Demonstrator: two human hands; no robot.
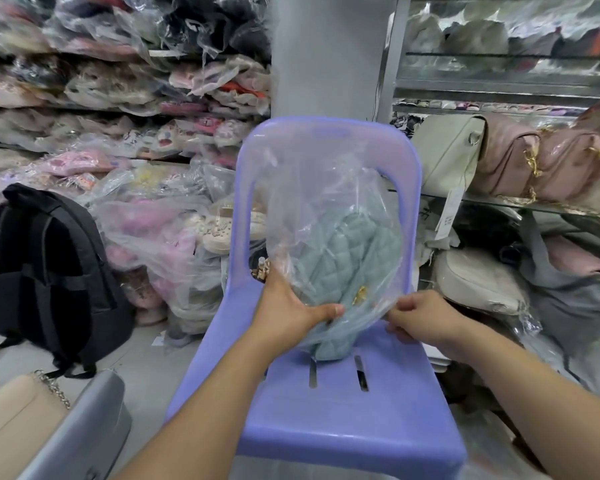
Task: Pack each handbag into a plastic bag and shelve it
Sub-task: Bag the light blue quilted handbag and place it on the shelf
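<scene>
Underneath, lilac chair (343, 417) (packed shelves (499, 83) around).

The handbag (340, 271) sits in the plastic bag (326, 209), above the chair (343, 420) seat and before its backrest. The left hand (291, 306) holds the bag's left edge, the right hand (426, 320) its right. A backpack (49, 271) stands on the floor left of the chair; a shelf (499, 202) stands to its right.
</scene>
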